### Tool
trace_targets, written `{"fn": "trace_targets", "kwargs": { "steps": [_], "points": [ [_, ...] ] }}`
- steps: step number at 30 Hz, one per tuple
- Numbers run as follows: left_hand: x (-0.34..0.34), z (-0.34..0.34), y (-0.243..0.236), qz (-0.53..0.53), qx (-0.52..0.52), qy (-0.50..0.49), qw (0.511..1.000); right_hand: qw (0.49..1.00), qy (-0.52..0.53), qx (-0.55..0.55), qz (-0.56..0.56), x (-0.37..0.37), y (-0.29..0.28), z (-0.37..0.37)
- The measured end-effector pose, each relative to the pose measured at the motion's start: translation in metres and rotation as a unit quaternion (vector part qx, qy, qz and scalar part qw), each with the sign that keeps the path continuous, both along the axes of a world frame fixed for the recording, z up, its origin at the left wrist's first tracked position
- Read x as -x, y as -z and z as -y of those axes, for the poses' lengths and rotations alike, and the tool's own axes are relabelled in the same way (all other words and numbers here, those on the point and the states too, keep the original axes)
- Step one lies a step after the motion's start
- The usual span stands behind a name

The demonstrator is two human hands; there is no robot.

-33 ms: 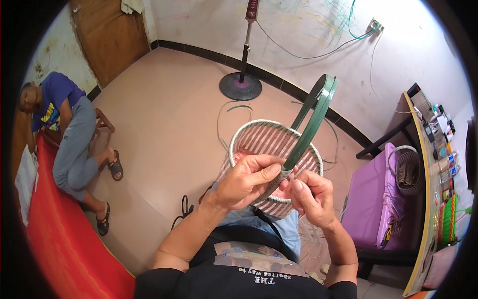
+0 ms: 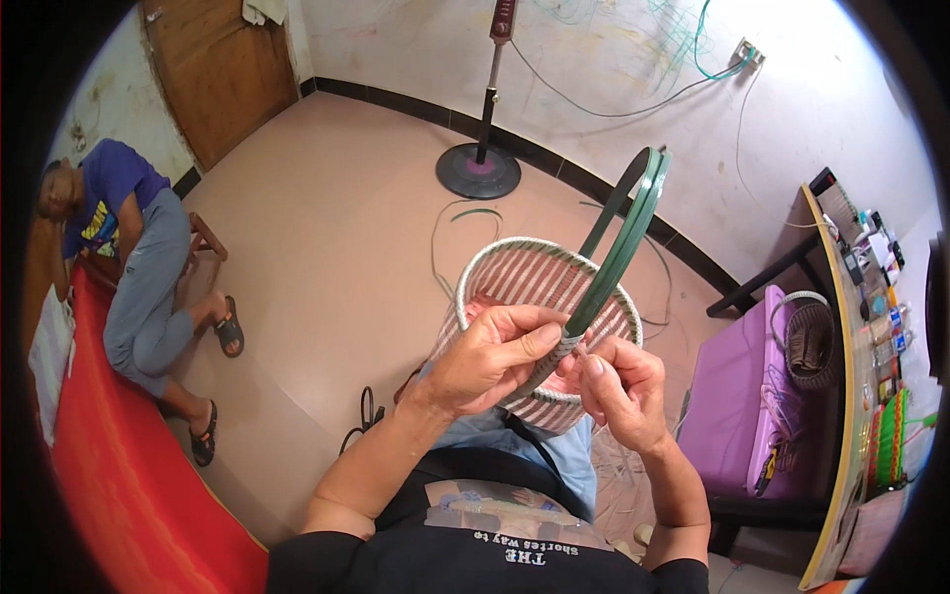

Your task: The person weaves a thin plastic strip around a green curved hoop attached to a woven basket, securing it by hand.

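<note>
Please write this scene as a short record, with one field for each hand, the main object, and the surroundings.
Left hand: closed around the wrapped lower part of the green handle
Right hand: thumb and fingers pinched together beside that part; what they hold is too small to tell
Main object: pink-and-white striped basket, with the handle arching above it
Floor: black fan base, beyond the basket
Right side: purple container
Left side: red cover
</note>
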State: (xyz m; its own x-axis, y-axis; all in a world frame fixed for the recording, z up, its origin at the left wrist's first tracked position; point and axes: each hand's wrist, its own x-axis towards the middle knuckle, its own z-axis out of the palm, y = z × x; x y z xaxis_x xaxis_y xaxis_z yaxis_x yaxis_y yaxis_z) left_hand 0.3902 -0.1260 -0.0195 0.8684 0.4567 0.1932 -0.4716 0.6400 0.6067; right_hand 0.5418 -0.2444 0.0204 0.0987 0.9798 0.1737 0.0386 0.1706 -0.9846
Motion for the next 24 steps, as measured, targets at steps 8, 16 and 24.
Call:
{"fn": "trace_targets", "kwargs": {
  "steps": [8, 16, 24],
  "points": [
    [0.000, -0.006, 0.006, 0.007, 0.037, 0.032, 0.999, 0.974, 0.087, -0.160, 0.133, 0.008, 0.003, -0.007],
    [-0.004, -0.004, 0.009, -0.005, 0.039, 0.012, 0.999, 0.931, 0.152, -0.210, 0.257, 0.007, 0.009, -0.009],
    [-0.006, 0.009, 0.002, -0.013, -0.073, -0.086, 0.994, 0.926, 0.158, -0.204, 0.276, 0.009, 0.005, -0.008]
  ]
}}
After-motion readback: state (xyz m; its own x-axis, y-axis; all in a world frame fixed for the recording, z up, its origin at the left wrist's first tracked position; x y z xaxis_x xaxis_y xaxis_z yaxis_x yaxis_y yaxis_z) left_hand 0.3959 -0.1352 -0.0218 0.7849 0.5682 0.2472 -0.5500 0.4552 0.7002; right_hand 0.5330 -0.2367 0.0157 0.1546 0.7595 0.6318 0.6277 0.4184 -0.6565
